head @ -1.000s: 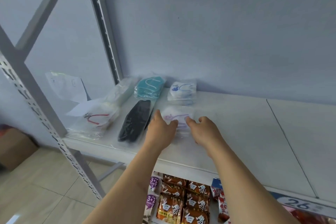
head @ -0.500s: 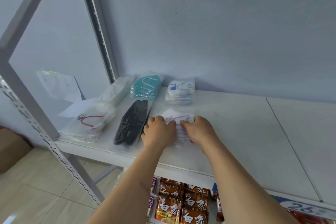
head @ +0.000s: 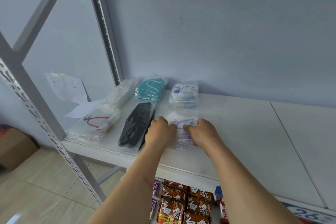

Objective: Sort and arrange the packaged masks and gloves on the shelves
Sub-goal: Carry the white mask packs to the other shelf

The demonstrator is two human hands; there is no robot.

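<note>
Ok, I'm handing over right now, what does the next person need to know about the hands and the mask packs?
Left hand and right hand: both grip the purple-strap mask pack at the shelf front.
Placed: blue-strap pack behind it; teal pack behind the black pack; white packs behind the red-strap pack, far left.
Left: square up and release the held pack. The shelf's right side holds no packs.

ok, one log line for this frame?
left hand: grips purple-strap mask pack | right hand: grips same pack | pack: flat on shelf
</note>
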